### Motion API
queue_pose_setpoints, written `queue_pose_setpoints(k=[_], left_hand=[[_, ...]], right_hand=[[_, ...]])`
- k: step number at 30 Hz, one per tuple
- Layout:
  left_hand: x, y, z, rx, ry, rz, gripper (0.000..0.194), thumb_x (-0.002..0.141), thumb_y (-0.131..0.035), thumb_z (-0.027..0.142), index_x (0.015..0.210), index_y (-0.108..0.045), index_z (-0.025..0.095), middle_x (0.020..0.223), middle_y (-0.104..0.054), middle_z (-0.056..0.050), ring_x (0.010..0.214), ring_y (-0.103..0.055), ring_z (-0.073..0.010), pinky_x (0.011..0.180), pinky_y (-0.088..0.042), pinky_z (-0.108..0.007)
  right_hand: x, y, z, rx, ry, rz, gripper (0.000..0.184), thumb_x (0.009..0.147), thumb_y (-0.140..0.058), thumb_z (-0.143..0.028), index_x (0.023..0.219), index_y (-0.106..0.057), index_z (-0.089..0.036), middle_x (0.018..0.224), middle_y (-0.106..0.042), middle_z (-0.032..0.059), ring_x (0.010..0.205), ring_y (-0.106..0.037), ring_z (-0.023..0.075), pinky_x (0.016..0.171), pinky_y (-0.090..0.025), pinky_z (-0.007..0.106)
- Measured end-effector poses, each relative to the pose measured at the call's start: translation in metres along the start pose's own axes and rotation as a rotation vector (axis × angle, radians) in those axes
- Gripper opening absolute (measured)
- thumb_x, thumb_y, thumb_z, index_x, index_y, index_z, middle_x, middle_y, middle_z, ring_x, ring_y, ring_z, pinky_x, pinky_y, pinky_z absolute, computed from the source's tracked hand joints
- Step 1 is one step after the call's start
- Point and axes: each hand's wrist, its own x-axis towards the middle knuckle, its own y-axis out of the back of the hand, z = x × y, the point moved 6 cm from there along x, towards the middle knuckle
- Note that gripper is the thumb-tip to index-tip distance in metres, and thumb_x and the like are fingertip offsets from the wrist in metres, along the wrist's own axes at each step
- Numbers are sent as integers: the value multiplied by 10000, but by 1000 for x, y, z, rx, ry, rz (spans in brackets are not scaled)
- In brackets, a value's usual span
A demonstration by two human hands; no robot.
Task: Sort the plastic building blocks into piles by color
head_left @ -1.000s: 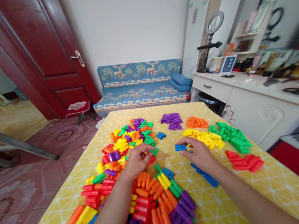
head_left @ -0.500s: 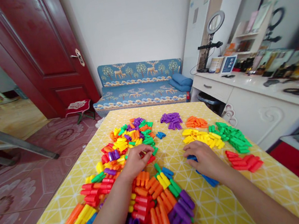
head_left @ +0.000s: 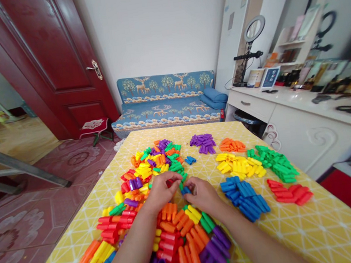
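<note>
My right hand (head_left: 202, 195) pinches a blue plastic tube piece (head_left: 186, 190) at the right side of the mixed heap. Close beside it, my left hand (head_left: 164, 192) has its fingers curled together over the heap; what they hold, if anything, is hidden. A green piece (head_left: 183, 177) shows at the left fingertips. Under and around my left forearm spreads the mixed heap of coloured pieces, with red pieces (head_left: 169, 241) and orange pieces (head_left: 189, 255) nearest me. To the right of my right hand lies a pile of blue pieces (head_left: 245, 198).
Separate piles of purple (head_left: 203, 143), orange (head_left: 231, 145), yellow (head_left: 239, 164), green (head_left: 276, 163) and red pieces (head_left: 290, 191) lie on the right of the yellow table (head_left: 301, 235). Two or so blue pieces (head_left: 190, 160) lie mid-table. A sofa (head_left: 165, 106) stands beyond.
My right hand has moved left from the blue pile to beside my left hand, now with a blue piece in its fingers. The blue pile is uncovered. My left hand has barely moved.
</note>
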Motion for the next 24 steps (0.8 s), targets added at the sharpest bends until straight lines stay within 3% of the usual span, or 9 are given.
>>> queue_pose_setpoints(k=[5,10,15,24], left_hand=[[0,-4,5,39,-57,-72,231,766,-693,250,985,-723,183,902,-718,-55,823,-654,-184,756,-496,-278],[0,-6,8,15,-77,-118,340,765,-721,348,1073,-705,207,997,-714,-68,897,-651,-197,805,-488,-287],[0,-8,13,-19,-137,-154,309,802,-686,340,1081,-701,206,995,-713,-63,904,-652,-190,801,-485,-277],[0,-6,3,-51,5,-81,145,772,-682,213,902,-724,163,850,-747,-47,786,-683,-178,748,-522,-272]], right_hand=[[2,-6,17,463,-48,167,222,718,-647,-286,897,-547,-202,696,-602,-32,583,-542,127,540,-413,231],[-5,-4,6,668,-40,112,269,713,-677,-307,897,-502,-219,718,-592,-38,584,-533,122,520,-423,225],[-6,-5,2,724,-17,98,269,729,-675,-317,928,-527,-214,791,-620,-13,641,-556,128,531,-444,220],[-5,-2,2,712,-80,117,212,705,-638,-299,880,-573,-198,707,-615,-8,625,-574,145,516,-442,234]])
